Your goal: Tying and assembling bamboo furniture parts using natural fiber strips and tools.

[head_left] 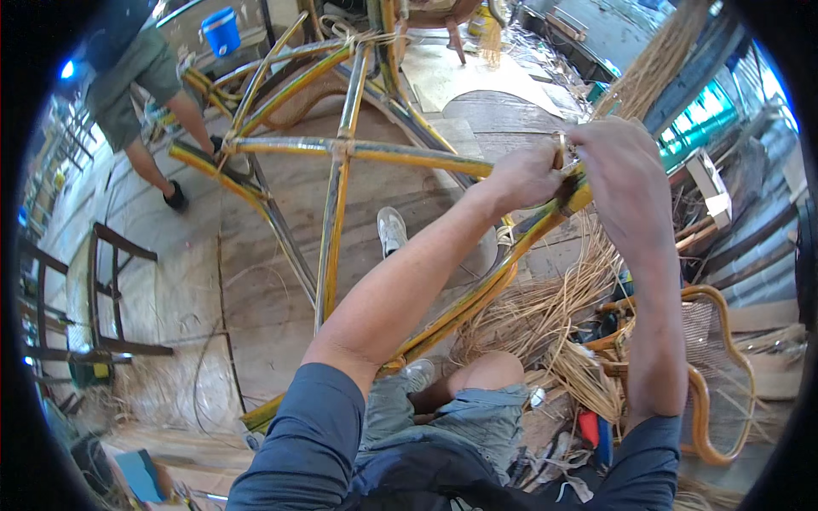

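A furniture frame of yellow and dark-streaked cane poles (pixel 409 155) stands in front of me, its joints wrapped with pale strips. My left hand (pixel 530 176) is closed at the frame's right-hand joint (pixel 575 194). A thin tan strip (pixel 560 146) shows at its fingertips, between the two hands. Over the same joint, my right hand (pixel 626 166) bends downward with curled fingers. Its fingertips meet near the strip, but what they pinch is hidden and slightly blurred.
Loose cane strips (pixel 562 298) lie heaped below the joint, beside a curved cane piece with woven mesh (pixel 711 375). Another person (pixel 149 102) stands at the far left. Dark wooden chair frames (pixel 111 289) stand at left; a blue bucket (pixel 221 32) is at the back.
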Motion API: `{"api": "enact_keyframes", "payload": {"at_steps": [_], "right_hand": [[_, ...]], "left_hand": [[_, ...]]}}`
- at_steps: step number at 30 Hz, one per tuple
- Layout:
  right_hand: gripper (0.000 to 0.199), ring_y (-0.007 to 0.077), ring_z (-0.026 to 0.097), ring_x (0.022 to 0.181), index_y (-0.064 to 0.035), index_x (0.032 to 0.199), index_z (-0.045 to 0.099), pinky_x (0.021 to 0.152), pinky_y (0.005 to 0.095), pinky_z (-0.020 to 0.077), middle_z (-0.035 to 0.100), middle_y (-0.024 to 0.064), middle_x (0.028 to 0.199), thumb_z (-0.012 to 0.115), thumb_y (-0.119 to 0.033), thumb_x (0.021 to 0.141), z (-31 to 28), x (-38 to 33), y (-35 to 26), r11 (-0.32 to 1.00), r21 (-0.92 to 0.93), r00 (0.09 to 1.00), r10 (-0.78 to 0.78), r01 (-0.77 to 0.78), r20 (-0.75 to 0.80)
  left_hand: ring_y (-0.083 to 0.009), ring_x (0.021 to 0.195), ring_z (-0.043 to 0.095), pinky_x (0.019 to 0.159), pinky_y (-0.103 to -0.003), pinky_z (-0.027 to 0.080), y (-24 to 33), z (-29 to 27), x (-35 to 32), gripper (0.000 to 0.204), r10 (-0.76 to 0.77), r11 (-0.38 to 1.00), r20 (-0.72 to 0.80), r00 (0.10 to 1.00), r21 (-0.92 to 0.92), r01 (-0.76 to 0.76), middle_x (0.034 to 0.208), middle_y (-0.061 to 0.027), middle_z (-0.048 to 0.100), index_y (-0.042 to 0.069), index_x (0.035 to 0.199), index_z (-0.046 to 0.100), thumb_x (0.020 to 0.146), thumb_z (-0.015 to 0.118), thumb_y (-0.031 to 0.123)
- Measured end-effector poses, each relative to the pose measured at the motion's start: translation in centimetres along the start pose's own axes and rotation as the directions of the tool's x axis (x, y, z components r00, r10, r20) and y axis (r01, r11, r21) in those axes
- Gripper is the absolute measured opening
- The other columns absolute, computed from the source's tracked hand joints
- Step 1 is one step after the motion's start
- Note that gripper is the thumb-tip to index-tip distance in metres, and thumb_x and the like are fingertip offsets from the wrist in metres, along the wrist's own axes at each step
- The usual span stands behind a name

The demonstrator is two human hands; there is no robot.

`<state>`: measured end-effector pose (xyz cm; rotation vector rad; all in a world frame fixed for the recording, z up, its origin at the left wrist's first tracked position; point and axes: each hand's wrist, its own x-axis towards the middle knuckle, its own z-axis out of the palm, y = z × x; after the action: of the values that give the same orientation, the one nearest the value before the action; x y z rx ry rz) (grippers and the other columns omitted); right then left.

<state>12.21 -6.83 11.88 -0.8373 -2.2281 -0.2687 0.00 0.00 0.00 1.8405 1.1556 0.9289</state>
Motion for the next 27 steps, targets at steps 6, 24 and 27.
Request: {"api": "enact_keyframes", "payload": {"at_steps": [6, 24, 27], "right_hand": [[0.022, 0.0292, 0.061, 0.098, -0.0031, 0.092, 0.068, 0.085, 0.0393, 0.0449, 0.065, 0.0185, 0.096, 0.055, -0.016, 0.079, 6.5, 3.5, 2.0, 0.716, -0.629, 0.481, 0.455, 0.301, 0.749], [0.008, 0.0308, 0.060, 0.073, -0.0025, 0.085, 0.055, 0.062, 0.0391, 0.0459, 0.058, 0.0150, 0.080, 0.052, -0.010, 0.085, -3.3, 2.5, -2.5, 0.885, -0.462, 0.989, 0.118, -0.066, 0.085], [0.011, 0.0319, 0.054, 0.063, -0.0042, 0.075, 0.051, 0.056, 0.0394, 0.0437, 0.050, 0.0127, 0.071, 0.056, -0.009, 0.083, -2.2, -5.9, -6.9, 0.969, -0.154, 0.981, 0.185, -0.191, -0.054]], "left_hand": [[-0.0384, 0.101, 0.056, 0.093, -0.055, 0.033, 0.4, 1.6, -1.4, 0.029, 0.117, 0.977, -0.437, 0.892, 0.210, -0.025, 0.102, -0.0236, 0.060, -0.002, 0.097, 0.057, 0.074, 0.054, 0.016], [-0.0139, 0.084, 0.057, 0.077, -0.029, 0.043, -3.4, 0.9, -13.2, 0.023, -0.562, 0.475, -0.447, 0.696, -0.863, -0.171, 0.089, -0.0040, 0.060, 0.004, 0.107, 0.052, 0.091, 0.054, 0.020], [-0.0143, 0.087, 0.057, 0.079, -0.028, 0.045, -2.9, 5.1, -16.3, 0.035, -0.559, 0.500, -0.238, 0.795, -0.861, 0.094, 0.098, -0.0066, 0.061, 0.003, 0.121, 0.047, 0.093, 0.050, 0.023]]}}
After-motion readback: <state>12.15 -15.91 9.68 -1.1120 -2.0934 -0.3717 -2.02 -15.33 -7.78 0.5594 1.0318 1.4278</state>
